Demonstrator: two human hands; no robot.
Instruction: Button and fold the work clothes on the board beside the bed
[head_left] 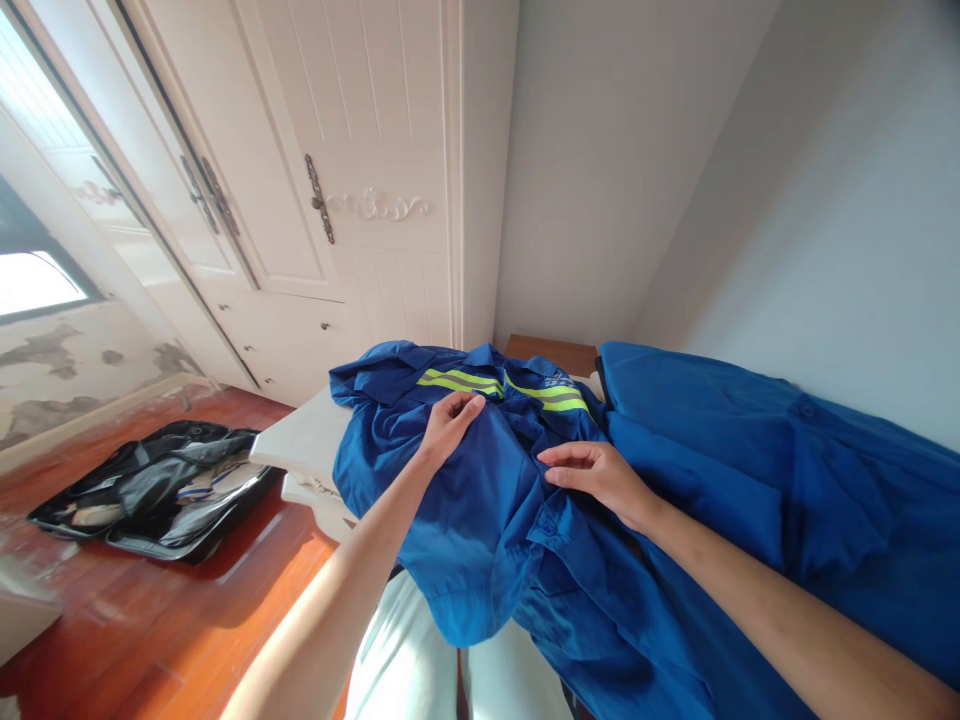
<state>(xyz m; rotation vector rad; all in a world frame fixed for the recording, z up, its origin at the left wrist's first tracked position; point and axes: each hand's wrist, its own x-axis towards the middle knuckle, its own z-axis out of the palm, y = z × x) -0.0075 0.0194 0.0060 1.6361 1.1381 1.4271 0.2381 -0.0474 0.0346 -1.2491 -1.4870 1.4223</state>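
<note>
My left hand point(448, 422) rests on the chest of the blue work shirt point(480, 520), its fingers point(466, 408) drawn together with the thumb and pinching a small fold of cloth just below the yellow reflective stripes point(465, 382). My right hand point(600, 475) lies flat on the shirt's front opening, fingers straight and side by side. The shirt is spread over the white bench point(300, 440), its hem hanging off the near edge, beside another blue garment point(750, 450); an open black suitcase point(157, 490) sits on the wooden floor point(225, 620).

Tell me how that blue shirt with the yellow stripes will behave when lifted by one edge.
Likely floppy: the blue shirt folds and drapes off the white surface. Probably light, since it wrinkles under the left hand. May bunch when pushed.
</note>
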